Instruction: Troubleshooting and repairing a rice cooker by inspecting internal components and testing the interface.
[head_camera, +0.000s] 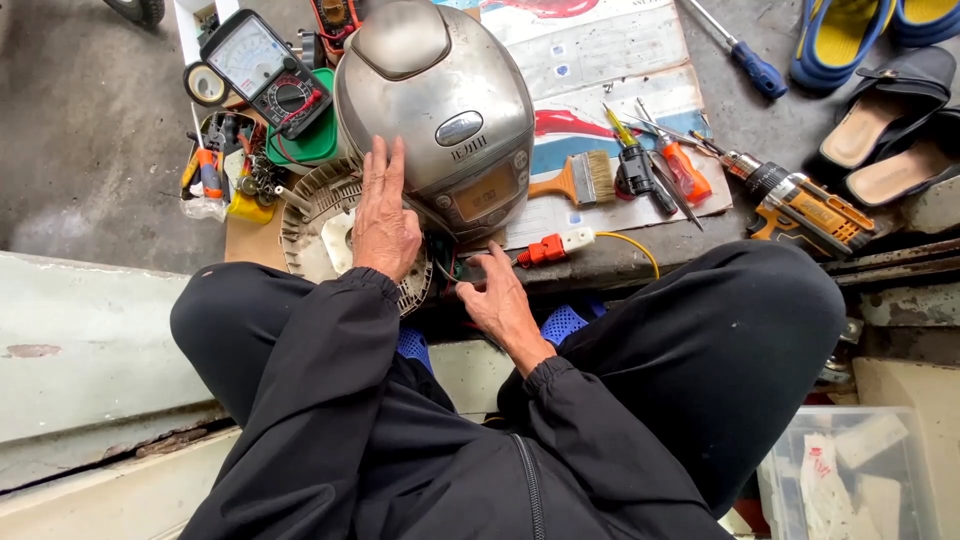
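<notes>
Head view: silver rice cooker (440, 110) tipped on cardboard at 12 o'clock.
Left hand (383, 222) flat, fingers together, against its side; right hand (502, 303) pinches an orange-tipped tool (552, 247) at cooker's 6 o'clock.

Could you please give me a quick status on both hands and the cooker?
Left hand flat against rice cooker. Right hand at its underside wiring, grip unclear. Paintbrush lies beside.

A small amber rectangular display panel (486, 192) sat on the front of the silver rice cooker, below an oval grey badge (459, 128). At upper left lay a black analogue multimeter with a pale dial face (247, 56). A clear plastic box holding white packets (848, 468) stood at lower right.
</notes>
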